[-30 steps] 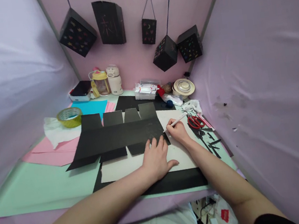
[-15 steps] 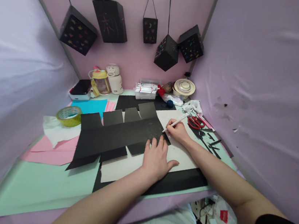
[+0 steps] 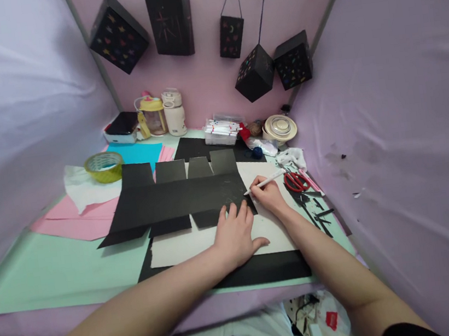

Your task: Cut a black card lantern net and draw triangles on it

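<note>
A black sheet of card (image 3: 171,202) with cut flaps along its long edges lies across the table, its left end raised. Faint marks show near its right end. My left hand (image 3: 235,235) rests flat on the card's lower right part, fingers spread and thumb out to the right. In my right hand (image 3: 268,195) is a slim white pen (image 3: 271,179), its tip at the card's right edge. Beneath the card lies a white board (image 3: 194,251), which rests on another black sheet (image 3: 263,270).
To the right lie red-handled scissors (image 3: 296,181) and black paper scraps (image 3: 322,215). A roll of tape (image 3: 104,167) sits on the left, near pink paper (image 3: 78,220). Behind stand a box of white pens (image 3: 222,131) and a white bottle (image 3: 175,113). Black paper lanterns (image 3: 255,73) hang above.
The whole view has shifted slightly, with the table's things appearing a little higher. My left hand stays on the card, and the pen tip remains near its right edge.
</note>
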{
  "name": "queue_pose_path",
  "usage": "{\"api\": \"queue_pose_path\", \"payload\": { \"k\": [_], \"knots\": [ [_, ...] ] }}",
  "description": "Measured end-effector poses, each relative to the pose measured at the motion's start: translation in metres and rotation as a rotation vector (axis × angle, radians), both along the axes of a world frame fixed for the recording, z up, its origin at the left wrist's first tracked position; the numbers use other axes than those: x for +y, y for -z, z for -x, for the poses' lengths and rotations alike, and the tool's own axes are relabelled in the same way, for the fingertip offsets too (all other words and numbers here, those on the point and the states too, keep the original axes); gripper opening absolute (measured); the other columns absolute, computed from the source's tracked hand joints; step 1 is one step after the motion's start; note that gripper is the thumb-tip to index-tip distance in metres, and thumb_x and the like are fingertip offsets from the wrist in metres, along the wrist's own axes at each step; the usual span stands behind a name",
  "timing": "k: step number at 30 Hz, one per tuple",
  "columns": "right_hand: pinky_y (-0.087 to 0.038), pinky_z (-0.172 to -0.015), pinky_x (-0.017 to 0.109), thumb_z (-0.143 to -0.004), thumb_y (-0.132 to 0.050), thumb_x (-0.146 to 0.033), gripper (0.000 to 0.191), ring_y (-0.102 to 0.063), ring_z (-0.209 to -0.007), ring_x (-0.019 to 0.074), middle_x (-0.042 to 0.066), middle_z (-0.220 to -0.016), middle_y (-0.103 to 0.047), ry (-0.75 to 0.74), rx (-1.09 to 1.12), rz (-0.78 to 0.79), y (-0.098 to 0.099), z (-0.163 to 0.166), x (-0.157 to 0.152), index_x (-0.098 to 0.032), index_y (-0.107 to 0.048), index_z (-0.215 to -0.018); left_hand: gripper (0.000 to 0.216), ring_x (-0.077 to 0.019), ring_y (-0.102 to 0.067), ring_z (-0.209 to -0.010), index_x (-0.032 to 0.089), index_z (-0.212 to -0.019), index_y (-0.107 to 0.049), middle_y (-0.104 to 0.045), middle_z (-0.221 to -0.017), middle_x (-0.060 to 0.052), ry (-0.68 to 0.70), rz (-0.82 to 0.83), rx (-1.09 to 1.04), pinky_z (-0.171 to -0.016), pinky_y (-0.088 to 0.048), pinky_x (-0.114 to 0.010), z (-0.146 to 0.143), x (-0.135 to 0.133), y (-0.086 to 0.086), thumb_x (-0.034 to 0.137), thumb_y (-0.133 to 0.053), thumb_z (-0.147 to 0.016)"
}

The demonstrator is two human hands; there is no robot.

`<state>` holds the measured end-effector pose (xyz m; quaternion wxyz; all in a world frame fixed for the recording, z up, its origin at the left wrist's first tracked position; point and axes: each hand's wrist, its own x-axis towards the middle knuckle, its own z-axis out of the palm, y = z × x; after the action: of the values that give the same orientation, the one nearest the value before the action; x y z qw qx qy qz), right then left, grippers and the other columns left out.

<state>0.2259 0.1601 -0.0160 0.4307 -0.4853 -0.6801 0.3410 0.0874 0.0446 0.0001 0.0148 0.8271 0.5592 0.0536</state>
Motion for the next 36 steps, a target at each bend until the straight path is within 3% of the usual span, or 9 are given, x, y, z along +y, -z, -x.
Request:
{"api": "queue_pose_path", "payload": {
  "k": [13, 22, 36],
  "knots": [
    [-0.035, -0.052, 0.025, -0.064, -0.049, -0.024, 0.009, -0.043, -0.051, 0.0126, -0.004, -0.049, -0.049, -0.023, 0.008, 0.023, -0.0052, 0.0, -0.0017, -0.022, -0.047, -0.056, 0.085, -0.0392, -0.037, -0.133, 0.012, -0.142, -0.048, -0.04, -0.153, -0.014, -0.003, 0.002, -0.006, -0.112, -0.026, -0.054, 0.0001, -0.0001, 0.0007, 0.074, -0.045, -0.084],
    [-0.035, -0.054, 0.026, -0.065, -0.049, -0.025, 0.01, -0.042, -0.054, 0.0127, -0.004, -0.052, -0.046, 0.054, 0.056, -0.016, -0.0049, -0.003, 0.003, -0.022, -0.045, -0.057, 0.084, -0.0397, -0.037, -0.133, 0.012, -0.141, -0.048, -0.041, -0.152, -0.014, 0.006, -0.008, 0.011, -0.112, -0.026, -0.054, 0.0011, -0.0001, 0.0024, 0.074, -0.042, -0.085],
    [-0.035, -0.052, 0.024, -0.063, -0.05, -0.025, 0.008, -0.042, -0.052, 0.0121, -0.004, -0.05, -0.047, -0.058, 0.016, 0.034, -0.0059, -0.003, 0.0018, -0.021, -0.047, -0.057, 0.084, -0.0395, -0.038, -0.131, 0.01, -0.14, -0.049, -0.047, -0.146, -0.016, 0.009, -0.027, 0.018, -0.111, -0.027, -0.054, 0.0002, -0.0003, 0.0011, 0.073, -0.043, -0.086]
  ]
}}
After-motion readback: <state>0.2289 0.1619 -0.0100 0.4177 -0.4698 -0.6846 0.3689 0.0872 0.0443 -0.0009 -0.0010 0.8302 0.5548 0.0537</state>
